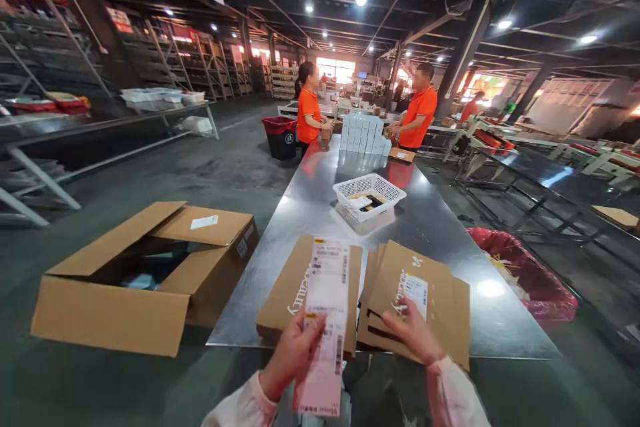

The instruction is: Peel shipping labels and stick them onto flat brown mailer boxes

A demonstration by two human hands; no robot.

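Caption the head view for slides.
Left hand holds a label strip; right hand over labelled cardboard on a metal table.

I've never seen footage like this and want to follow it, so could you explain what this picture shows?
There is no machine here, just a person working bare-handed. The single picture comes from a camera worn on that person's head, looking forward and down. The left hand holds a long strip of printed labels. The right hand is at a small label on the right-hand cardboard; I can't tell whether it presses. More cardboard lies behind the strip. Farther along the metal table stand a white basket and some pale boxes, with two people in orange near the far end.
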